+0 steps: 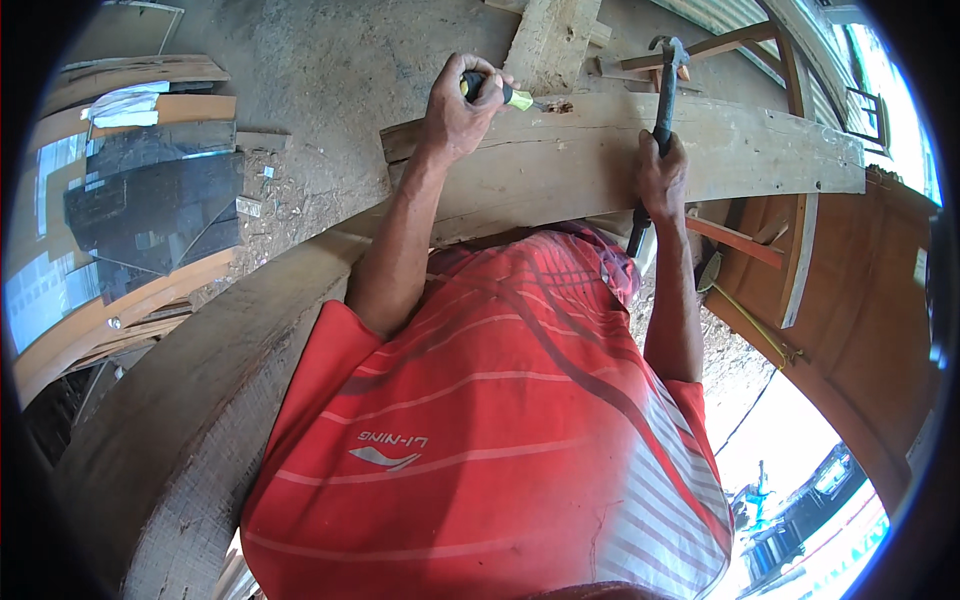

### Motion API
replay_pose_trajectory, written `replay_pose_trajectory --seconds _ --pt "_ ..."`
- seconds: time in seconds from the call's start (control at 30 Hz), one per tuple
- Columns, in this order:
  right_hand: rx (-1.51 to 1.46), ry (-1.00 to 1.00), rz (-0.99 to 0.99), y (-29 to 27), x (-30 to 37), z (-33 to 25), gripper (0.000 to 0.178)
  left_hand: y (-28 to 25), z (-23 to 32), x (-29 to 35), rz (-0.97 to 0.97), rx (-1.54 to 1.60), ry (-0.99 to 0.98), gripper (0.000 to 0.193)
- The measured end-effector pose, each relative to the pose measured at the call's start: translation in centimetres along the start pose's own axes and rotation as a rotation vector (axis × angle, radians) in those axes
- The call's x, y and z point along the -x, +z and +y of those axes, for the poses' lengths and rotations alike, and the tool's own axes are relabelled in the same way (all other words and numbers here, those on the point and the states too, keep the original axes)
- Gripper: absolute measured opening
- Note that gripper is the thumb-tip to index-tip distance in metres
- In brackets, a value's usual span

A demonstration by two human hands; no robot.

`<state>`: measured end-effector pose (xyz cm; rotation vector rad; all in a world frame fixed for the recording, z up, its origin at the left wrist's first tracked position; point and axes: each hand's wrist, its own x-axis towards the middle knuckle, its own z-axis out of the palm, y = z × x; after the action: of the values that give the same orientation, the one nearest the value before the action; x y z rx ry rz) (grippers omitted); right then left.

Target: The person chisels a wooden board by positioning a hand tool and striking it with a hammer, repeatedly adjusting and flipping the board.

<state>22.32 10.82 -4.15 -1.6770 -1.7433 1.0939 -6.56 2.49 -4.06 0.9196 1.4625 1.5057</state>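
My left hand [462, 108] is closed round the black and lime-green handle of a chisel [520, 100]. The chisel's narrow metal end points right, at a small rough-edged hole [558, 106] in the wooden beam [580, 155]; whether the tip touches the wood is too small to tell. In my right hand [662, 175] is a claw hammer [665, 95], gripped by its dark handle. Its metal head is up beyond the beam's far edge, and the handle's lower end sticks out below my fist. The beam lies crosswise in front of me.
A thick, wide timber [250, 320] runs along my left side. Farther left stand stacked boards and dark panels [150, 195] with a white cloth [125, 105]. Another plank [550, 45] lies beyond the beam. On the right are a wooden frame [800, 240] and a large brown panel [850, 290].
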Motion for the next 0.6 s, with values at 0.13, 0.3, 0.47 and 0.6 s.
replay_pose_trajectory --seconds 0.13,0.3,0.47,0.6 --pt "-0.063 0.076 -0.043 -0.1 0.0 -0.7 0.032 -1.1 -0.7 0.5 -0.08 0.013 0.182 0.012" --pt "-0.101 0.074 -0.045 0.0 -0.1 -0.8 0.028 -0.3 0.1 0.6 -0.045 0.377 0.054 0.021" --pt "-0.232 0.131 -0.108 -0.6 -0.2 -0.9 0.029 -0.6 0.7 -1.3 -0.009 -0.062 0.244 0.027" --pt "-0.282 0.147 -0.117 -0.8 -0.4 -0.6 0.028 -0.7 1.0 -2.2 -0.109 -0.292 0.342 0.03"
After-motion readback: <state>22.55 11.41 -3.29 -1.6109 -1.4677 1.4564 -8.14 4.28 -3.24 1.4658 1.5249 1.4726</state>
